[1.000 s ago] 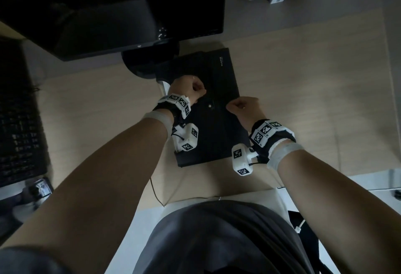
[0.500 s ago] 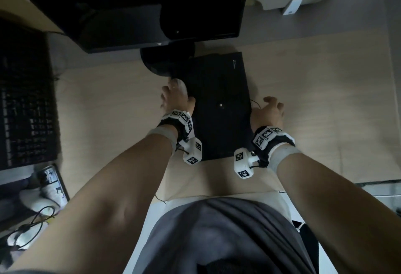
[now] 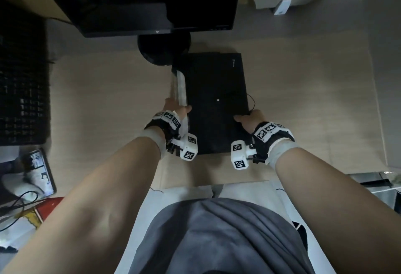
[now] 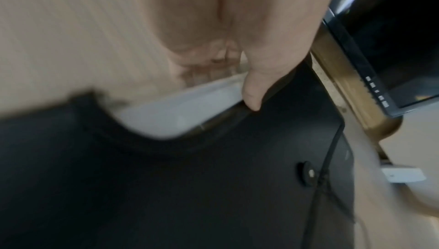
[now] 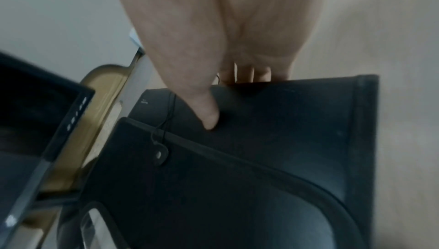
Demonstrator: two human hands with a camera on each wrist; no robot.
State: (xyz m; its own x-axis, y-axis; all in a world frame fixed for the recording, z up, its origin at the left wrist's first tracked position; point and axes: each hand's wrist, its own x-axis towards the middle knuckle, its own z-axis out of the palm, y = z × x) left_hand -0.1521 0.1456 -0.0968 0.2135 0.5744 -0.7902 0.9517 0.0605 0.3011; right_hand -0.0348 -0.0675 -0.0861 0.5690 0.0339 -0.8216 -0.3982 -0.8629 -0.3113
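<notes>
The flat black folder (image 3: 214, 104) lies on the pale wooden counter (image 3: 108, 100), the left hand (image 3: 175, 109) and right hand (image 3: 249, 119) pinching its two sides, and the white sheet (image 3: 181, 87) poking out could slide free if they tip it.

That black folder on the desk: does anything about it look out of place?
Yes. A pale sheet pokes out along the left edge of the black folder, by the left hand, instead of lying tucked inside. A thin cord also loops out past the right edge, near the right hand.
</notes>
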